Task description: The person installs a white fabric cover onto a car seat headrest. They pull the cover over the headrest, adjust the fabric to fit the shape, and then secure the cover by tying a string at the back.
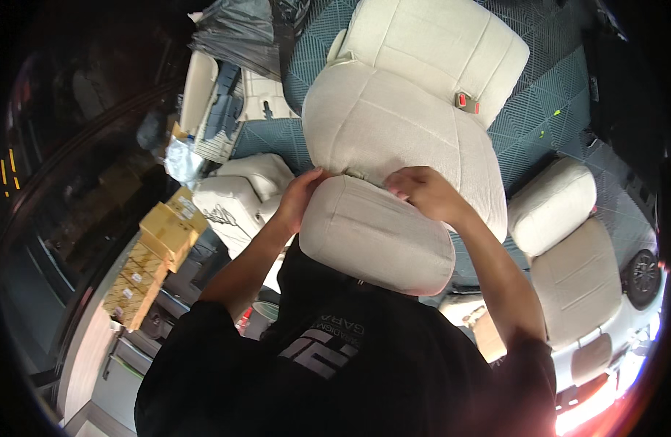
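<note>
A beige fabric headrest (376, 235) lies against the front of my black shirt, at the near end of a beige car seat back (401, 120). My left hand (305, 196) rests along the headrest's left upper corner, its fingers partly hidden at the far edge. Over the headrest's right upper edge, my right hand (420, 188) has its fingers curled and somewhat blurred; whether they hold anything cannot be told. Red seat belt buckles (467, 102) sit farther off on the seat cushion (444, 43).
Trim panels (264, 95) and black plastic bags (237, 33) lie at the far left. Cardboard boxes (171, 229) are stacked at the left, near another beige seat (231, 196). More beige seats (575, 278) stand at the right on tiled flooring (564, 87), beside a car wheel (643, 278).
</note>
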`<action>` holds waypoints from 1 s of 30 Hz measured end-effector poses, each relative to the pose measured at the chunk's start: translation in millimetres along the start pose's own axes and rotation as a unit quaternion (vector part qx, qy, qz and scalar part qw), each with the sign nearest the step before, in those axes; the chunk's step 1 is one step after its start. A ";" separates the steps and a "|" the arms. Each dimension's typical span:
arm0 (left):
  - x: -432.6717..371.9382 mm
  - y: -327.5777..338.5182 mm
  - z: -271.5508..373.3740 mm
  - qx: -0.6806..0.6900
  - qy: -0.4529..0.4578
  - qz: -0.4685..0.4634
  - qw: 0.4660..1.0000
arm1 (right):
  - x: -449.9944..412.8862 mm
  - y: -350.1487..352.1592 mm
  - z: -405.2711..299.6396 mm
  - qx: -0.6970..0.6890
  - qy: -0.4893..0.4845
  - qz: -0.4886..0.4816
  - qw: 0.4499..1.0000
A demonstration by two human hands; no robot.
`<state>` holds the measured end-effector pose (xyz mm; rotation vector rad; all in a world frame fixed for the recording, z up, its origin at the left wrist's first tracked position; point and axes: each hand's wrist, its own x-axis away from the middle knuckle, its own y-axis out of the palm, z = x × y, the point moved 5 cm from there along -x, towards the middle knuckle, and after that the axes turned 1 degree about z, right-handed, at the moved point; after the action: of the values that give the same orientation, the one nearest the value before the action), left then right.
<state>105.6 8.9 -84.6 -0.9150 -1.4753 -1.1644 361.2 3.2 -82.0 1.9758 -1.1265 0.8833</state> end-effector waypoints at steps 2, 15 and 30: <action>-6.2 -10.0 -20.4 0.114 -0.036 -0.017 0.993 | -19.3 18.1 -27.0 0.108 0.073 -0.037 0.991; 19.4 18.4 -39.7 0.289 0.124 -0.041 0.948 | -66.9 56.6 -34.9 0.123 0.093 0.032 0.987; -4.5 6.4 -49.2 0.275 0.195 -0.083 0.938 | -80.3 55.3 -52.8 0.318 -0.064 0.133 0.937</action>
<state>124.8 -37.0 -86.0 -0.1642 -1.4483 -0.9064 268.7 59.1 -106.8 2.4568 -1.3162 1.4174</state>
